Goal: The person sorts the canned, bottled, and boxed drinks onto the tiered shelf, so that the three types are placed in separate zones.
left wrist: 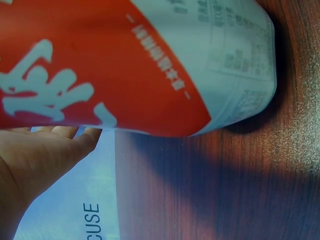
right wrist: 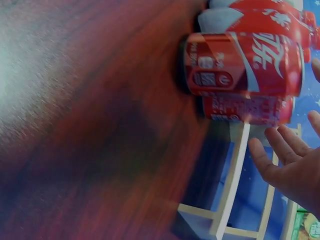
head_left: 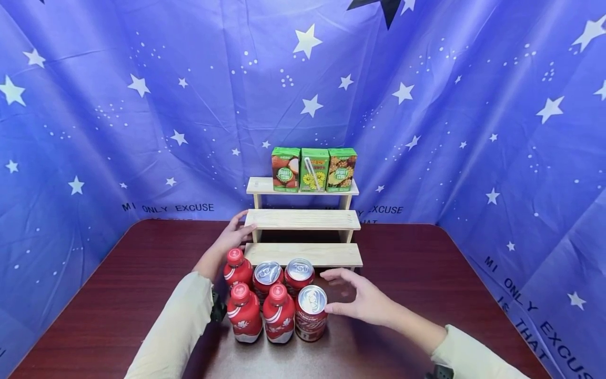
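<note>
My left hand [head_left: 235,233] touches the left end of the middle board of a pale wooden three-tier shelf [head_left: 303,219]. In the left wrist view, a red-and-white bottle [left wrist: 110,65] partly covers that hand. Three red bottles, one of them the front-left bottle [head_left: 243,316], stand in front of the shelf beside three red cola cans. Just right of the front can [head_left: 311,313], my right hand [head_left: 362,297] has its thumb and fingers spread apart, holding nothing. Its thumb tip is close to the can's rim; contact is unclear.
Three green juice boxes [head_left: 314,169] stand in a row on the top board. The dark red-brown table [head_left: 416,273] lies beneath everything. A blue curtain [head_left: 213,105] with white stars surrounds the table at the back and sides.
</note>
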A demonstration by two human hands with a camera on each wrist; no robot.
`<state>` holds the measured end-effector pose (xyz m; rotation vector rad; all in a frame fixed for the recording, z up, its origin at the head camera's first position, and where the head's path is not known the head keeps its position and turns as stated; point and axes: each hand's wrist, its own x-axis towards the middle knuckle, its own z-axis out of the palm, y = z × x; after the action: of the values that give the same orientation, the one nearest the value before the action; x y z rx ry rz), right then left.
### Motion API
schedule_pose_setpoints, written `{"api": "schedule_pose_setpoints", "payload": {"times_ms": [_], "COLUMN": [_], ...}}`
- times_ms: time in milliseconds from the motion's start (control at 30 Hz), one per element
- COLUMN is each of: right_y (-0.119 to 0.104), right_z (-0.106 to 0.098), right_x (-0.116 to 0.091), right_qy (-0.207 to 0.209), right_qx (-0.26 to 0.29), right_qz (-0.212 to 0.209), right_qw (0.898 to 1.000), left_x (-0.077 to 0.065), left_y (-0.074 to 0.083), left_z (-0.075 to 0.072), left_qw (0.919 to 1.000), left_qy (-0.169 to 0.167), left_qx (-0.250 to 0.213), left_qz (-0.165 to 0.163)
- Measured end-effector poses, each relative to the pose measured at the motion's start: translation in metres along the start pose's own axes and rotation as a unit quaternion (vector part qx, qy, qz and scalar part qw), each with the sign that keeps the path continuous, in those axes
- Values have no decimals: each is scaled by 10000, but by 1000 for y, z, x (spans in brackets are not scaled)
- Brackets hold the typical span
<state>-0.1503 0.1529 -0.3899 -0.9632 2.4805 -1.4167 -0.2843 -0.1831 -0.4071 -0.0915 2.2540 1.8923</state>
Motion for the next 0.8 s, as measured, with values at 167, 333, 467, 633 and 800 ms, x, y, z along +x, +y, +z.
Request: {"api": "schedule_pose_setpoints", "payload": {"times_ms": [167, 333, 467, 633, 800], "right_y": [5, 10, 12, 16, 17], "right_z": [9, 19, 27, 42, 54], "right_x": [-4, -5, -7, -10, -10], "right_qy": [-100, -195, -22, 351, 705], "right_qx": [34, 432, 566, 725, 993], "right_qz": [-195, -324, -21, 171, 144], "right_qw": [9998, 9984, 9984, 9966, 9925], "left_x": [2, 4, 2, 2, 2], "left_y": [0, -2, -2, -2, -3], "left_z": [0, 0, 0, 1, 0], "left_qw": [10000, 10000, 10000, 9999, 9999], "left_qy": [-34, -4, 62, 77, 80], "left_qx": [-7, -35, 8, 47, 75], "left_qz": [-37, -20, 38, 46, 20]}}
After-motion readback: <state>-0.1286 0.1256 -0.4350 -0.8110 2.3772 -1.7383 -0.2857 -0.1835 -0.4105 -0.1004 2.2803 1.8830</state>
